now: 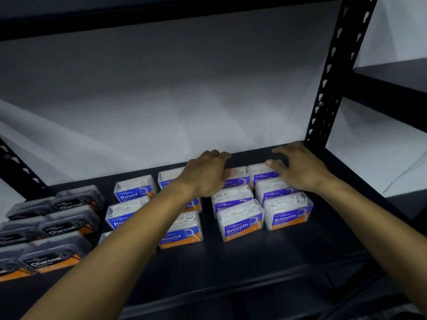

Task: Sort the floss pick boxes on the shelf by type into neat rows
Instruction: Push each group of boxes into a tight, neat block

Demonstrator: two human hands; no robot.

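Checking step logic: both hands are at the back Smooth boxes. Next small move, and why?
Probably nudge the back-right Smooth box into line. The right hand hovers over it with its thumb touching; the left hand covers the back-left Smooth box. Charcoal, Round and Smooth groups already look sorted.

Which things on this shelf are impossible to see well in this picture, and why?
All head view:
- Round boxes: the left forearm hides some labels.
- Back Smooth boxes: partly behind the left hand and right hand; whether either hand grips a box is unclear.
- Charcoal boxes: the left edge cuts some off.
- Small print: too small.
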